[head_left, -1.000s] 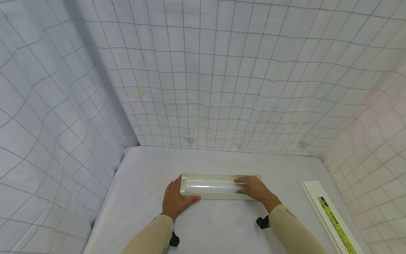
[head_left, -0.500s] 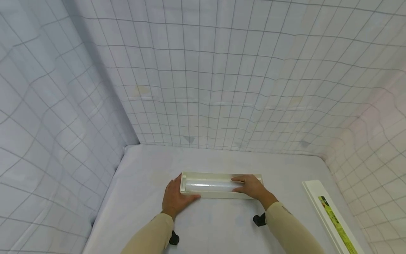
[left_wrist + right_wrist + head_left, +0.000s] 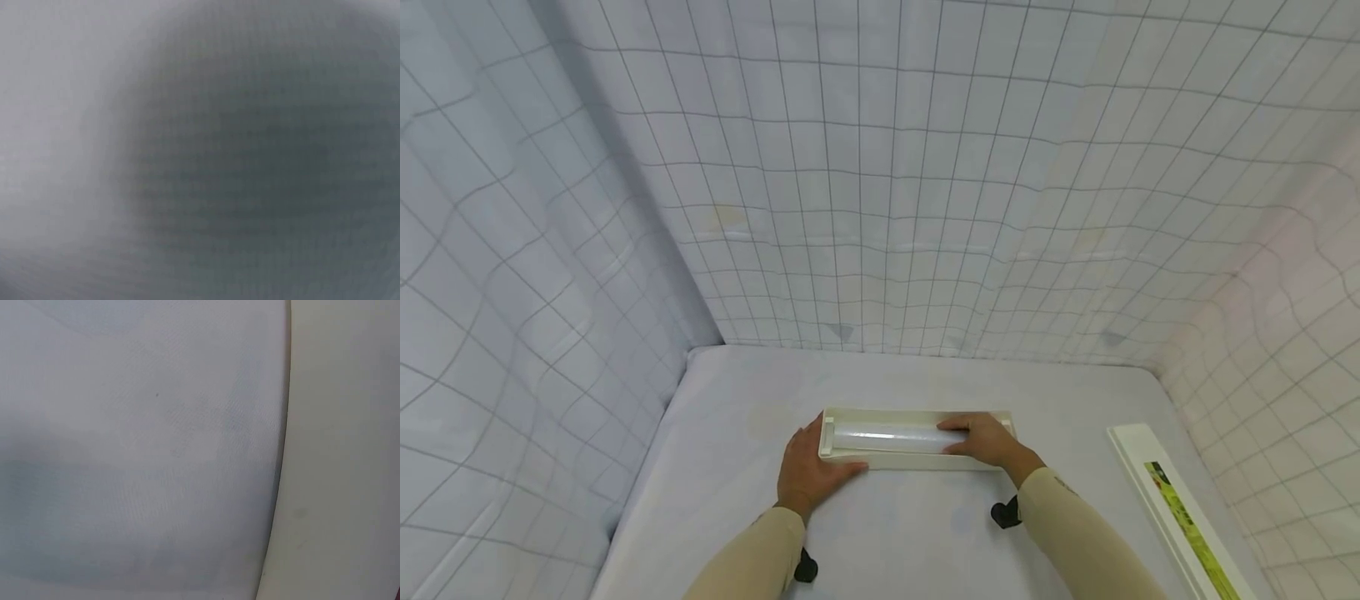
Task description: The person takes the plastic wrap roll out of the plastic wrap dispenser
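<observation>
A long cream-coloured open dispenser box (image 3: pixel 910 461) lies crosswise on the white-covered table in the head view. Inside it sits a shiny, translucent roll of plastic wrap (image 3: pixel 880 437). My left hand (image 3: pixel 811 468) grips the box's left end, the thumb along the front wall and the fingers round the far side. Over the right part of the box, my right hand (image 3: pixel 988 439) holds the roll between thumb and fingers and hides its right end. The right wrist view shows the cream box wall (image 3: pixel 340 450) close up. In the left wrist view everything is blurred.
A long white lid (image 3: pixel 1138 442) with a yellow-green label lies slanted at the table's right side. Grid-patterned white curtains (image 3: pixel 880 208) stand behind and on both sides. Black wrist-camera pieces (image 3: pixel 806 567) hang below the sleeves.
My right hand has slid slightly to the left along the roll. The left hand keeps its hold on the box's end, and the view has shifted a little.
</observation>
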### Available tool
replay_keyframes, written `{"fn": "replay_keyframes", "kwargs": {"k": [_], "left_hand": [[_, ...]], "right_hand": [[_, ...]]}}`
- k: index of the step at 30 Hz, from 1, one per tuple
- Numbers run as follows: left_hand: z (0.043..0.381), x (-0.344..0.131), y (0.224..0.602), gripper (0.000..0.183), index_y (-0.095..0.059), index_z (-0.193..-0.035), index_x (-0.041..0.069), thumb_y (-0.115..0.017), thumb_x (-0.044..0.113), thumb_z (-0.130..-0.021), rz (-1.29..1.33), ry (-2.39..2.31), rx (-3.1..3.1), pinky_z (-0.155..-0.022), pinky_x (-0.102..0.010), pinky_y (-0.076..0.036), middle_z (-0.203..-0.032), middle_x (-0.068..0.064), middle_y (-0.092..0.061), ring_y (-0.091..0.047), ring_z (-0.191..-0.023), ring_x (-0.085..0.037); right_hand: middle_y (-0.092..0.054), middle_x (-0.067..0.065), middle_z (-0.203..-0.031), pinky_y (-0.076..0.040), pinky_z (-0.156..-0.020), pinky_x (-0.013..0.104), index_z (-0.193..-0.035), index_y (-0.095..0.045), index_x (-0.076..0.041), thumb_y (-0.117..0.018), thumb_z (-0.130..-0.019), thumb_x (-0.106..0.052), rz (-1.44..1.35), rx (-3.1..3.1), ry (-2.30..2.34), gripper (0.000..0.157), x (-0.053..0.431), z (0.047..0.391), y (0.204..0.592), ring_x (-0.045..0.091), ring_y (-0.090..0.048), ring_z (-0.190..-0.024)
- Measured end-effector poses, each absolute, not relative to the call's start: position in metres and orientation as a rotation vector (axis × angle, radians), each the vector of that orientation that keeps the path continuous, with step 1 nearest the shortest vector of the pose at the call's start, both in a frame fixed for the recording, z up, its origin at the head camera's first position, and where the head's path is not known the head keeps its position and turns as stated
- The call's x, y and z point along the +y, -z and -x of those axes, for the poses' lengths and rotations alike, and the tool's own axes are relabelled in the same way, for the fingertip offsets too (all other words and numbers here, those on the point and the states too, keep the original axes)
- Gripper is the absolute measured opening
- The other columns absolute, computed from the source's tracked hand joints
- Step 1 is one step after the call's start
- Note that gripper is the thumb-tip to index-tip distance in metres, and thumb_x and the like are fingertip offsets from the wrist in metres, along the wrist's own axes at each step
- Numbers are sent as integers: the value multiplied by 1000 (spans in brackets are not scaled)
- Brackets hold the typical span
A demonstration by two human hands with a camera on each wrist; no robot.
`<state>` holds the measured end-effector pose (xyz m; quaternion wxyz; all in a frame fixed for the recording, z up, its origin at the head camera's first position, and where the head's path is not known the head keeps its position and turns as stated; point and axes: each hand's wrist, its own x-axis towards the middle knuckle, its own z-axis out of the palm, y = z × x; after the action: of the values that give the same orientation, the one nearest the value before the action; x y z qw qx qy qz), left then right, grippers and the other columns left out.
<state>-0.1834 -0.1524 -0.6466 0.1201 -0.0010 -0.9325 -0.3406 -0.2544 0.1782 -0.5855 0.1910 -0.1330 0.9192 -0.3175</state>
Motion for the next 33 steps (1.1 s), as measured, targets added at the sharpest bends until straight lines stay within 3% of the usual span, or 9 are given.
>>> {"fn": "replay_keyframes", "kwargs": {"k": [9,16,33], "left_hand": [[181,-153,647,117,-45,-152,17,-83,78,-59,-22,1011,-2728,-117,-49,-42,-130,-2,-69,-63,-121,-26],[181,-152,646,118,-41,-154,15,-83,76,-62,-25,1013,-2764,-124,-51,-34,-138,-4,-65,-58,-131,-29],[183,-153,647,119,-43,-154,12,-84,74,-61,-20,1023,-2749,-126,-50,-32,-140,-7,-64,-56,-136,-30]], "right_hand": [[-62,3,-146,-45,-118,51,-130,-72,-22,-84,-83,-30,389,2584,845,49,176,255,588,32,-52,-141],[-63,5,-145,-45,-117,53,-128,-74,-21,-84,-83,-31,376,2566,876,47,179,255,589,34,-52,-141],[-65,7,-141,-48,-114,52,-128,-74,-19,-86,-82,-28,341,2569,940,49,178,255,583,35,-55,-138]]}}
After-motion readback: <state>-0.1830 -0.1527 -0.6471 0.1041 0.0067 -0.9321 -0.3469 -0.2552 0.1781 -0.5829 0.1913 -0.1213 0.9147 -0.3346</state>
